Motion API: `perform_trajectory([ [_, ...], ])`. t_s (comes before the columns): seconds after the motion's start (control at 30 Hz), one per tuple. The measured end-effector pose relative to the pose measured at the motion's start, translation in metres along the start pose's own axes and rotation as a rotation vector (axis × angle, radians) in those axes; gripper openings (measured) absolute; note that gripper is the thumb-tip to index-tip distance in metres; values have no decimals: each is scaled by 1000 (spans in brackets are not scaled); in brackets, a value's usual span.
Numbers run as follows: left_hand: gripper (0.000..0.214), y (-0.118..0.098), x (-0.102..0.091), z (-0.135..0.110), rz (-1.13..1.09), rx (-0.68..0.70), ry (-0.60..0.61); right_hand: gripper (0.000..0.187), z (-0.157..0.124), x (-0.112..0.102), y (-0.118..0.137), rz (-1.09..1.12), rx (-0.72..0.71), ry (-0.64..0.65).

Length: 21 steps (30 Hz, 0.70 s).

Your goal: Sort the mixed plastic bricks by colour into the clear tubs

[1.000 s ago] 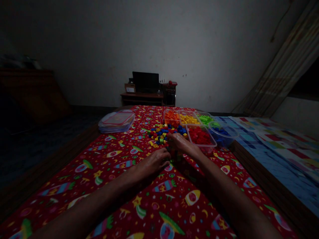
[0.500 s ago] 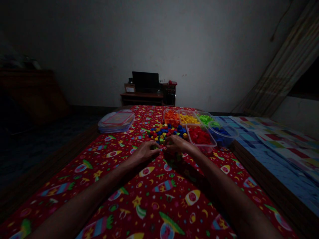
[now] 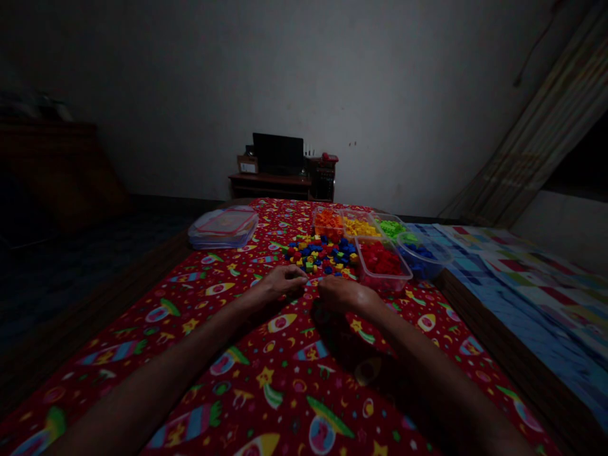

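A mixed pile of small plastic building blocks [image 3: 323,252], in blue, red, yellow and green, lies in the middle of the table. Just short of its near edge is my left hand [image 3: 284,280], fingers drawn together; whatever they may hold is too dark and small to make out. My right hand [image 3: 346,295] is curled a little to the right, knuckles up, its fingertips hidden beneath it. A narrow gap separates the two hands. Beyond my right hand stands a clear tub of red blocks [image 3: 381,258].
Tubs of orange blocks [image 3: 327,220], yellow blocks [image 3: 361,227] and green blocks [image 3: 391,228] stand behind the red one. A round tub of blue blocks [image 3: 422,252] is at the right edge. Stacked lids [image 3: 223,228] lie left on the red patterned tablecloth [image 3: 266,380].
My right hand has drawn back from the pile's near edge towards me and slightly right, uncovering blocks there. My left hand stays almost in place. The view has shifted slightly.
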State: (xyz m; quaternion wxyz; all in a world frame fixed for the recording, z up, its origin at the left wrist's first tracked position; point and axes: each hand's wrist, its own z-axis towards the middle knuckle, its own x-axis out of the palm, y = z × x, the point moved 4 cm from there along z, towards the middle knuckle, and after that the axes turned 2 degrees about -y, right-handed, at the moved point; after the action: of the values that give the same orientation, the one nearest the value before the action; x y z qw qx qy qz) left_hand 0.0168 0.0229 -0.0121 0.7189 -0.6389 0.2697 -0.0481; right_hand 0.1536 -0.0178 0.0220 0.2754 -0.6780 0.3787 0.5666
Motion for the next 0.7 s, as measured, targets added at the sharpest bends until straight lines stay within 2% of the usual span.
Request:
perform_trajectory([
  [0.07,41,0,1,-2,-48,-22,25,16,5,-2,-8,123,37,-47],
  [0.13,42,1,0,-2,-75,-48,21,17,11,-5,-17,345,95,-174],
  [0.23,45,4,-3,0,-73,-46,-6,20,23,4,-26,886,164,-293],
  [0.33,46,4,-10,6,-18,4,-89,16,34,20,-24,1467,211,-294],
  [0.4,42,1,-14,9,59,71,-153,13,37,26,-19,1736,241,-300],
  [0.5,34,-8,-14,10,215,165,-189,13,38,29,-12,1949,268,-322],
  [0.7,37,-20,-12,3,459,290,-242,20,40,33,-3,2032,308,-341],
])
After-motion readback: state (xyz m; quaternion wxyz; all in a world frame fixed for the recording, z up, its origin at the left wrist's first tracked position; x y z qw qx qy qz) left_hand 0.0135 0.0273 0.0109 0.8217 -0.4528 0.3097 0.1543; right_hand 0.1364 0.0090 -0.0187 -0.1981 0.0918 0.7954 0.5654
